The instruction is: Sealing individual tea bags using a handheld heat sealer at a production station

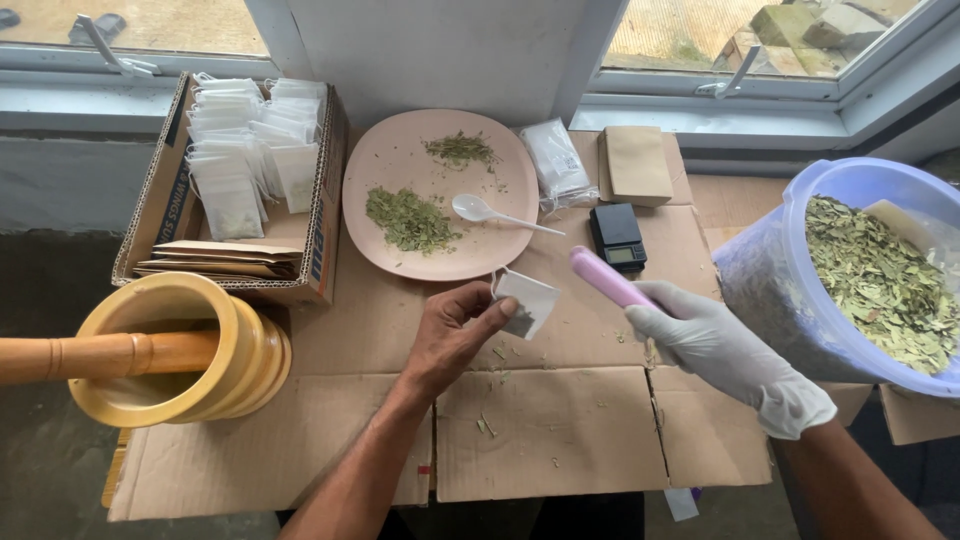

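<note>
Here, the bare left hand point(452, 335) pinches a small white paper sachet point(528, 301); the gloved right hand point(715, 345) grips a pink plastic tool point(607, 279).

The blue tub point(880, 270) of dried leaves runs off the right edge, the wooden pestle point(100, 355) off the left, and the pink tool's point(610, 280) lower end hides inside the gloved right hand point(715, 345).

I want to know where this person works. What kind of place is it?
Probably a small home workshop for packing herbal tea by a window: dried leaves on a pink plate, a box of small white bags, a pocket scale.
</note>
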